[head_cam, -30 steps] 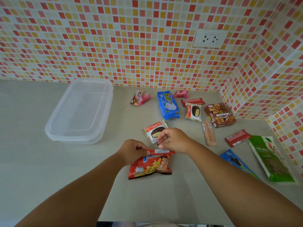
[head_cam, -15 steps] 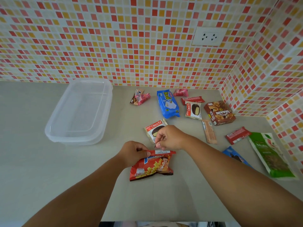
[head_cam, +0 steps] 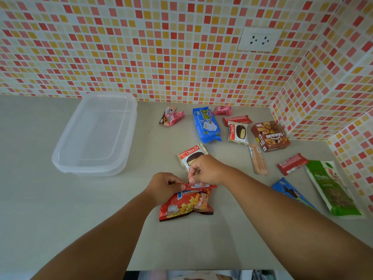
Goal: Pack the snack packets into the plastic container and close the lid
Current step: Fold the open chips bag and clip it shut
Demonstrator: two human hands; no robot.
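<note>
A red potato snack bag (head_cam: 186, 205) lies on the counter in front of me. My left hand (head_cam: 164, 187) pinches the left end of its top seam, and my right hand (head_cam: 204, 170) pinches the same seam from above. The clear plastic container (head_cam: 94, 136) sits at the back left with its lid on, apart from both hands. Behind my right hand lies a Choco Pie packet (head_cam: 188, 154), partly hidden by it. More packets are spread at the back right, among them a blue wafer pack (head_cam: 205, 125), a second Choco Pie (head_cam: 238, 133) and a brown biscuit box (head_cam: 270, 136).
A green bag (head_cam: 333, 188), a blue packet (head_cam: 290, 191), two red bars (head_cam: 292, 163) (head_cam: 237, 120), a pink wafer bar (head_cam: 258, 159) and small pink packets (head_cam: 171, 118) (head_cam: 222, 110) lie on the right half. Tiled walls close the back and right. The counter's front edge (head_cam: 181, 269) runs below my arms.
Both hands keep hold of the red bag's top seam. The hands and the bag have barely shifted.
</note>
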